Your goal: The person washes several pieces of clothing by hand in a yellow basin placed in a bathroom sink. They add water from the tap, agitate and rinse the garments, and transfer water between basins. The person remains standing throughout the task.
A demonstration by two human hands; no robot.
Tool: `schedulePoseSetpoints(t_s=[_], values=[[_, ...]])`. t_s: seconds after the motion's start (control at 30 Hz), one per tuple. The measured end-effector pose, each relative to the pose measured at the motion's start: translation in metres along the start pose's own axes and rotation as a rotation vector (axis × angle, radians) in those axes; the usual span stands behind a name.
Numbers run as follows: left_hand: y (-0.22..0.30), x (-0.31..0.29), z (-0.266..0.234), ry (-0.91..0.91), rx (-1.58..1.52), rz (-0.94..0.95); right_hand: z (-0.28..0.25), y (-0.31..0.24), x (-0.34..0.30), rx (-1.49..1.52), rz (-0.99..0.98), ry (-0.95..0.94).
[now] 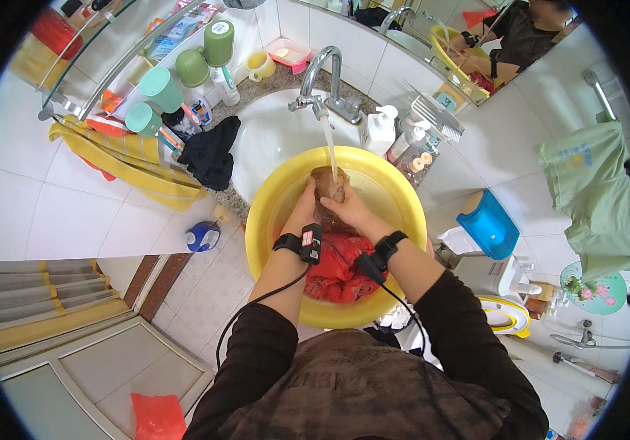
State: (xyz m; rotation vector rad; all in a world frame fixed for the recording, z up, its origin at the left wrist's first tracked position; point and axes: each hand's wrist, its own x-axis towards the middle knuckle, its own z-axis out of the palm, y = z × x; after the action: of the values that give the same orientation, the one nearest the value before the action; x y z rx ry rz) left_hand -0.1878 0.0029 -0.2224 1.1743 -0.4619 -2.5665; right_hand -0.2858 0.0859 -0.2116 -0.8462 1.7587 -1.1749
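Note:
Under the running tap (334, 70), a wet brown cloth (323, 180) is bunched between my two hands. My left hand (306, 204) grips its left side. From the right, my right hand (351, 208) closes on the same cloth. Water (331, 150) falls from the spout onto it. Both hands are over a big yellow basin (260, 253), which rests partly on the white sink (260, 132). Soaked red fabric (338, 270) lies in the basin's near half, below my wrists. The fingers' undersides and part of the brown cloth are hidden.
Left of the sink lie a black cloth (212, 154) and a yellow towel (131, 161), near green cups (161, 89). A white pump bottle (381, 129) and other bottles stand right of the tap. Cables run from my wrist bands (310, 243). A blue container (488, 224) is farther right.

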Motion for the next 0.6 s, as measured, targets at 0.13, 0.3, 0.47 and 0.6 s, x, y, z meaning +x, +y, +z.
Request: schedulePoseSetpoints(t_s=[0.13,0.3,0.47,0.6], values=[[-0.008,-0.016,0.010,-0.185,-0.205,0.187,-0.007,-0.062,-0.037,-0.374,-0.074,-0.014],[-0.019,-0.040,0.026,-0.166,-0.279,0.171,-0.008,-0.116,-0.070,-0.525,-0.165,0.083],[-0.027,-0.064,0.046,-0.128,-0.249,0.275,-0.017,-0.107,-0.054,-0.603,-0.066,0.088],[-0.032,-0.073,0.044,0.085,-0.222,0.333,-0.039,-0.073,-0.035,-0.746,0.020,0.139]])
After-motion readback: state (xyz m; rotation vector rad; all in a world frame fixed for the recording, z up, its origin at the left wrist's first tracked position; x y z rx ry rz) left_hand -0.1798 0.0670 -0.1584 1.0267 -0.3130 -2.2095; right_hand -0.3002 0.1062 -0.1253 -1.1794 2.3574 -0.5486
